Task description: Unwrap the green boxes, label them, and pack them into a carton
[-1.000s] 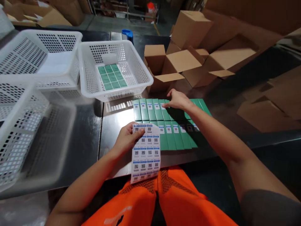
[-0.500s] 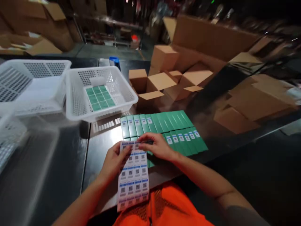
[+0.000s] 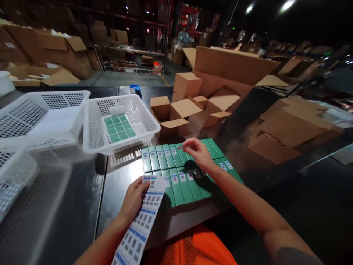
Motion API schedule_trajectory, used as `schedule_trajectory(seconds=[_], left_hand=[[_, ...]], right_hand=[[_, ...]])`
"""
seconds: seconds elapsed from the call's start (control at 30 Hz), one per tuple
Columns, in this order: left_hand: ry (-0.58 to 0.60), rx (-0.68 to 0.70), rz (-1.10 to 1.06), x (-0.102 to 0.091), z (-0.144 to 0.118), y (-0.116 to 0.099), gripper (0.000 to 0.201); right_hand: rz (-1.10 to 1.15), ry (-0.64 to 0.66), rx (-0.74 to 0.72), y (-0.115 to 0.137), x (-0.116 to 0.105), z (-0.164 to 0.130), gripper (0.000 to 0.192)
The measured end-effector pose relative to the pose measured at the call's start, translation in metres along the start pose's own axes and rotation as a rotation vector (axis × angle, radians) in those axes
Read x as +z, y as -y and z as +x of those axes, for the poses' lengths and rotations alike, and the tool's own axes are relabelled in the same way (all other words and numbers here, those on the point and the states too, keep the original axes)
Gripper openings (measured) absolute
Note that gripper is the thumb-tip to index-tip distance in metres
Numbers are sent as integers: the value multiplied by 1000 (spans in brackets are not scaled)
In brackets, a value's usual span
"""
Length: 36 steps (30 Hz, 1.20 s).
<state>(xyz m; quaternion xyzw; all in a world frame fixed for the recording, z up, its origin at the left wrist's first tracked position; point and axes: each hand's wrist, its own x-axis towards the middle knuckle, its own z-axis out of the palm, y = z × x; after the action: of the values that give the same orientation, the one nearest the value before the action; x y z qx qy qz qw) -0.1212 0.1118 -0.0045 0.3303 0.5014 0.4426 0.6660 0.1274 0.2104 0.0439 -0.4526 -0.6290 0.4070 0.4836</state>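
Note:
My left hand [image 3: 132, 200] grips the top edge of a long sheet of label stickers [image 3: 146, 216], thumb on top; the sheet hangs down toward my lap. In its top row the right part is bare backing. Over the back row of narrow green boxes [image 3: 178, 191], my right hand [image 3: 200, 156] is closed in a pinch on a small label sticker [image 3: 180, 147], seen edge-on and partly hidden by the fingers. The green boxes lie side by side in two rows; several in each row carry a white-and-blue label with a square code.
A white plastic basket [image 3: 92, 145] with green boxes inside stands at the back left, beside another white basket [image 3: 78, 127]. Open cardboard boxes [image 3: 186, 107] crowd the table's far side. Flattened cardboard [image 3: 289, 127] lies at the right. A blue roll [image 3: 135, 89] sits behind the basket.
My right hand has left the sheet and moved up and right over the back row with a label sticker. The sheet, still in my left hand, has tilted, its lower end swinging left.

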Motion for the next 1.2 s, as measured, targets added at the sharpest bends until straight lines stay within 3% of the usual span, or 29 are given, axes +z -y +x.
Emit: schedule_trajectory(seconds=[0.2,0.43,0.6,0.67,0.8,1.0,1.1,1.2], left_hand=[[-50,-20,3,1,-2,-4,33],[-40,-26,62,0,-3,-1,39],[-34,-10,98,0,-3,-1,35],[-33,17,128,-1,-4,-3,33],[-63,86,191,-4,-7,-8,31],[-228,357,474,-11,-8,-14,25],[-300,483,593,-13,-9,-13,15],[-323,574,735,-14,-10,-12,19]], right_hand=[[-27,-33,213,-25,-39,49,31],[-97,145,400,-37,-33,65,21],[-167,261,482,-38,-27,67,84],[-209,271,491,-38,-26,67,93],[-319,288,486,-37,-24,66,84],[-599,216,431,-29,-21,76,75],[-733,121,326,-12,-15,77,73],[-693,128,193,13,5,51,55]])
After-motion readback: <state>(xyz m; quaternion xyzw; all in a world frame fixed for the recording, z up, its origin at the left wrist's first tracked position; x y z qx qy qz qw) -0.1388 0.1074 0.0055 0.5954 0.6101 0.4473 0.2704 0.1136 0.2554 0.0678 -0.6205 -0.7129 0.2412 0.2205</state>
